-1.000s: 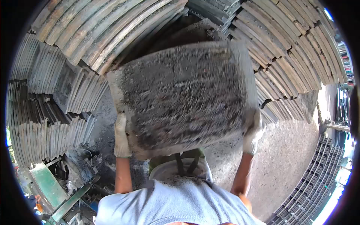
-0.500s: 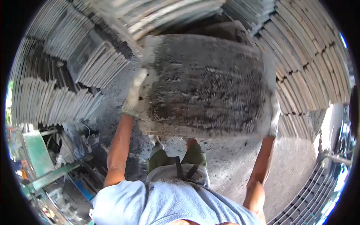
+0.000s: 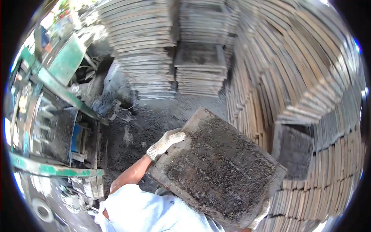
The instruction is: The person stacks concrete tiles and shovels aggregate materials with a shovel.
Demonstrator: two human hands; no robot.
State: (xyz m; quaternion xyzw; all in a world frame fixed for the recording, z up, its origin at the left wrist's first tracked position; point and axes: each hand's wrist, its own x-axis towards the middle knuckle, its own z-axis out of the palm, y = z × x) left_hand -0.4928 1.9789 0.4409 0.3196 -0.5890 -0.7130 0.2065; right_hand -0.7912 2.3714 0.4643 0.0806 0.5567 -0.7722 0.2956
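A wide, flat board (image 3: 226,166), its dark top coated with rough grit and its border paler, slants across the space before my body. My left hand (image 3: 167,144), in a pale knitted glove, is closed on its left edge, with the thumb over the top face. At the lower right edge, my gloved right hand (image 3: 261,215) grips the same board; most of its fingers are hidden beneath. Close by on the right, a similar dark-topped board (image 3: 295,152) lies on a stack.
Tall stacks of boards (image 3: 143,50) rise ahead, with a lower stack (image 3: 201,79) beside them. More stacks (image 3: 320,166) line the right side. A green metal frame (image 3: 58,170) stands on the left, near a gritty floor (image 3: 127,143). A ring-shaped object (image 3: 42,210) lies lower left.
My view has swung left, so the green frame shows larger and the stacks sit differently. The board has gone from nearly level to slanting down rightward, still in both hands.
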